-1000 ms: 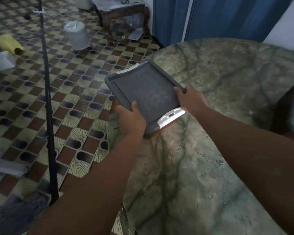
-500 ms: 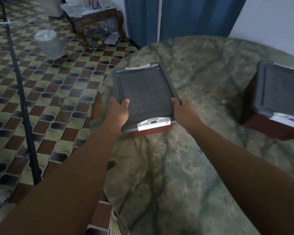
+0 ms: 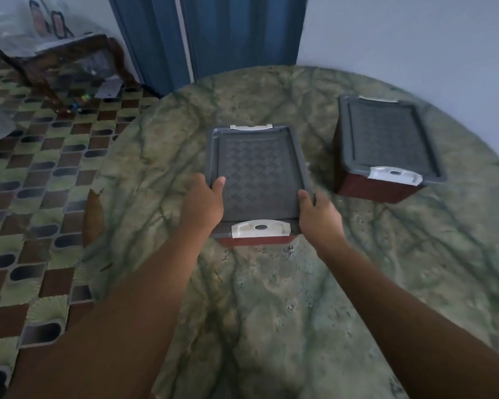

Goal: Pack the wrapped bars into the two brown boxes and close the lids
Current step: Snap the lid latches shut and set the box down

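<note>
Head view: near box [image 3: 257,180] on green counter [image 3: 271,298], lid on, held at both sides by left hand [image 3: 202,204] and right hand [image 3: 317,214]. Second box [image 3: 386,148] far right, shut. No bars seen. Next, probably: let go, open lid.

Two bare forearms, no sleeves up to the frame's edge. Left hand [image 3: 202,203] and right hand [image 3: 319,215] bare too: no gloves, rings, watch or wristband.

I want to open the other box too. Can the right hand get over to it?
Probably yes. The right hand grips the near box, so it must let go first. Only bare table lies between it and the other box.
</note>
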Demonstrator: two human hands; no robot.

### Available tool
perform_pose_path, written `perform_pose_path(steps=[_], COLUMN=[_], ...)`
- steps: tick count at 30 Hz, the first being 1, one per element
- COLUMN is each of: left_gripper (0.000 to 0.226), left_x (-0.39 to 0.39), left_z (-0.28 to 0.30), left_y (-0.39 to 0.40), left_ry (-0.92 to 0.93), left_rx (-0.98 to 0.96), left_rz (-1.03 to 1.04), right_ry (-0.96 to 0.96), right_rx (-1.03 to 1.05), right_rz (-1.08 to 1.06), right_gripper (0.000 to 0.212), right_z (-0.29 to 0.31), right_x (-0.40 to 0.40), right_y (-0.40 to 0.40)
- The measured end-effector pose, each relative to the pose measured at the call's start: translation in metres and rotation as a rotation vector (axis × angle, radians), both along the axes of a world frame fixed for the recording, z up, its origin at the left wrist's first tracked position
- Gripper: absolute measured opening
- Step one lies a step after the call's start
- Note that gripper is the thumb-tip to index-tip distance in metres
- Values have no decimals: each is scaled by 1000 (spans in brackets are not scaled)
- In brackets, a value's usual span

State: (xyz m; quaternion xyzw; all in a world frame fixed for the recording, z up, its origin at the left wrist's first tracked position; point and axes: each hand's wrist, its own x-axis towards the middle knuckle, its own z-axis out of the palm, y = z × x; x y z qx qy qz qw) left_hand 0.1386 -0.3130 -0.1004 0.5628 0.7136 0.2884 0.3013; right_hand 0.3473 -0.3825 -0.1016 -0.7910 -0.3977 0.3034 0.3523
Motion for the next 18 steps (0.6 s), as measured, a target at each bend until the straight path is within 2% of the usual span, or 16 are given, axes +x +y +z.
perform_pose_path(steps=[4,8,18], left_gripper=[39,51,54], left_x=[12,20,54], left_z=[0,1,4], left_y=[16,37,114], left_ry=[47,86,137], left_rx=[-1,9,12], left_rz=[-42,-86,-149], right_ry=[31,54,55], right_rx=[-6,12,16], right_rz=[-61,-112,-197], right_gripper=[50,46,45], right_z=[-1,-3,6], right_x=[7,11,29], right_y=[6,19,80])
